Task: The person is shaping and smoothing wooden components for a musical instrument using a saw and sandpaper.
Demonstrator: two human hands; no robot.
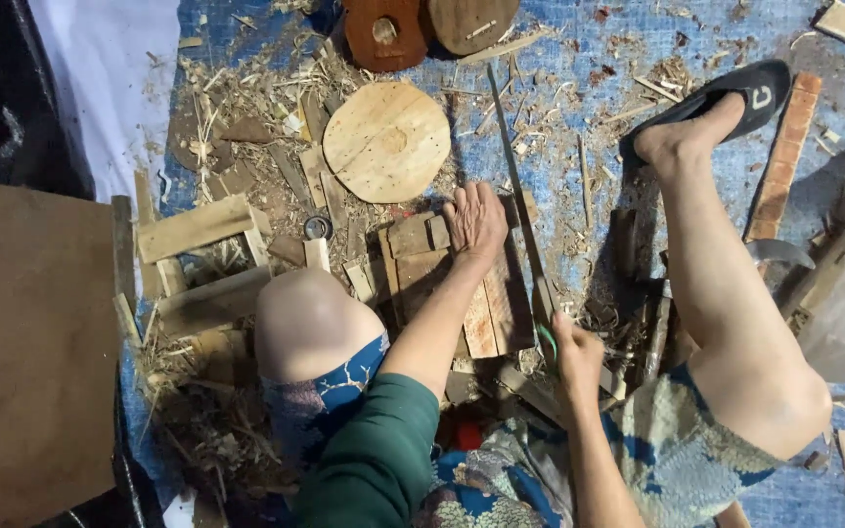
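Offcuts (198, 227) and shavings are heaped at the left, with a round plywood disc (387, 141) beyond them. The left hand (474, 222) is pressed flat, fingers spread, on the wooden board (486, 303) lying on the blue tarp (559, 117). Just right, the right hand (575, 354) is closed around the handsaw (520, 196) handle, its blade set along the board's right edge.

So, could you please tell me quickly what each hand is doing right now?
Left hand: open, pressed flat on the brown rectangular wooden boards.
Right hand: closed around the green handle of the long thin saw blade.
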